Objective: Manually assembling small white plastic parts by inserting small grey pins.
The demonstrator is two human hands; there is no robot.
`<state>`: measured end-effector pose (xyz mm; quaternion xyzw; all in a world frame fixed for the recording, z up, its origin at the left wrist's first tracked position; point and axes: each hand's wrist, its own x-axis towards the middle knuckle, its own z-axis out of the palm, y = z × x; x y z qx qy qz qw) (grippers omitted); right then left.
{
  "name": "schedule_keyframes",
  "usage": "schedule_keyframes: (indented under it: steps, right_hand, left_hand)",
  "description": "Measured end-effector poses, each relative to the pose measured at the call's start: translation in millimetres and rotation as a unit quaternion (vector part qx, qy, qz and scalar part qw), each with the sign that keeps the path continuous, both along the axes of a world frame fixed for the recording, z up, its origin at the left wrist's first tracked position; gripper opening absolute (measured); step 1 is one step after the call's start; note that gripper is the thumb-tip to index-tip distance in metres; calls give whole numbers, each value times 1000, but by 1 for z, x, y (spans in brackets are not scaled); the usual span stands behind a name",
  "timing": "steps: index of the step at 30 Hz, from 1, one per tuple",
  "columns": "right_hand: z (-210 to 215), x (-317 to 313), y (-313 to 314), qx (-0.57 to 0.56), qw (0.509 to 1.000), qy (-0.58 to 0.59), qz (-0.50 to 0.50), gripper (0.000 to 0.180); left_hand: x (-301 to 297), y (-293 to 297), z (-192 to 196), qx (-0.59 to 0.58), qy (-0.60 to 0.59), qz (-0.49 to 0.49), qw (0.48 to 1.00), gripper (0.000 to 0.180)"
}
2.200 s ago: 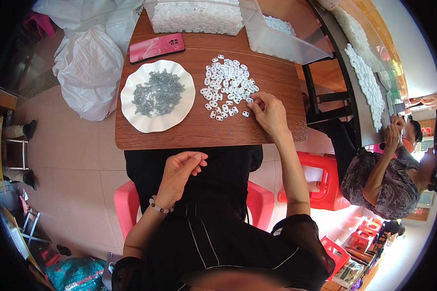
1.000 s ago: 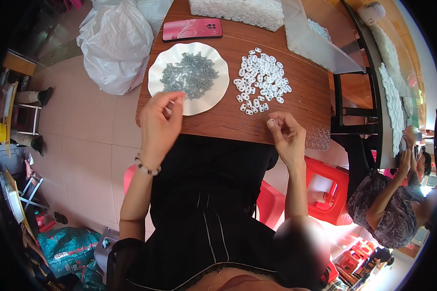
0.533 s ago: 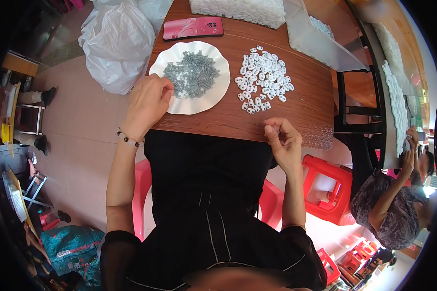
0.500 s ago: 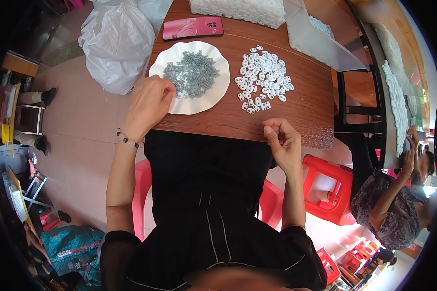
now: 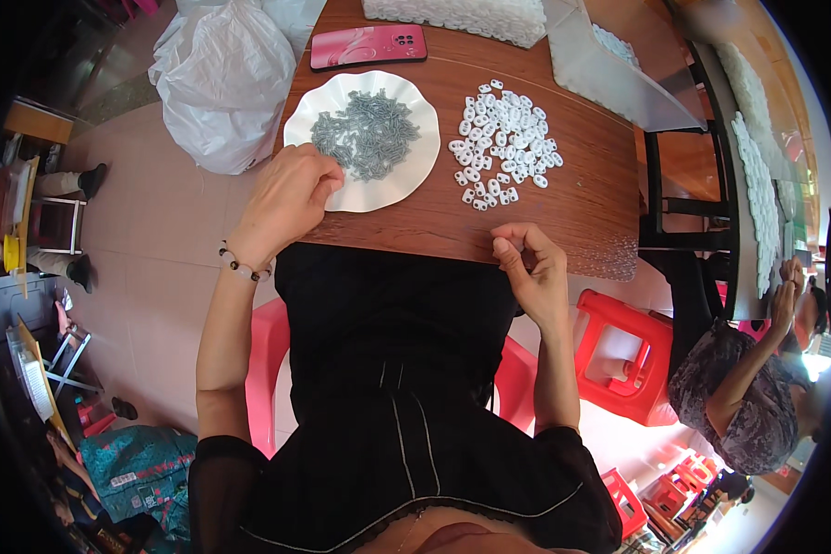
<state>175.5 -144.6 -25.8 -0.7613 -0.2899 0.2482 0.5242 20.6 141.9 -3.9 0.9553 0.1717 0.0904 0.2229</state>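
My left hand (image 5: 291,198) reaches over the near left rim of a white scalloped plate (image 5: 392,192). Its thumb and forefinger are pinched beside a heap of small grey, pin-like pieces (image 5: 369,134) on the plate. Whatever lies between those fingertips is too small to make out. At the table's near edge, my right hand (image 5: 537,268) is curled, its thumb and forefinger closed together; what they hold, if anything, is hidden. Small white oval pieces with holes (image 5: 508,138) are spread right of the plate, beyond my right hand.
A pink phone (image 5: 369,47) lies behind the plate on the brown table (image 5: 582,175). White pieces are stacked (image 5: 457,18) at the far edge, beside a translucent bin (image 5: 609,88). A white plastic bag (image 5: 222,92) stands left; a red stool (image 5: 623,355) and another person (image 5: 748,397) are right.
My left hand has shifted slightly right, its fingertips further in over the plate's edge. My right hand has moved slightly left, its fingers still closed.
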Motion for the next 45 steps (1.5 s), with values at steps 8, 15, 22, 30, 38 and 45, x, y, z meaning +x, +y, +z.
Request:
schedule_keyframes:
  steps: [8,15,22,30,38,45]
  right_hand:
    - [-4,2,0,2,999,52,9,18]
    - [-4,0,3,24,998,52,-8,16]
    - [10,-8,12,45,998,46,23,15]
    - [28,-33,24,98,980,-122,123,20]
    - [23,-30,21,141,960,-207,127,16]
    - [22,-31,20,136,959,-227,104,16]
  left_hand:
    - [-3,3,0,-138,14,-1,990,8]
    - [-3,1,-6,-84,25,-1,996,8]
    - [5,-46,20,-148,-70,9,986,9]
    - [8,-98,0,-578,-1,-81,812,19]
    - [7,-108,-15,-715,23,-83,694,24]
    - [6,-128,-24,-737,-75,6,672,24]
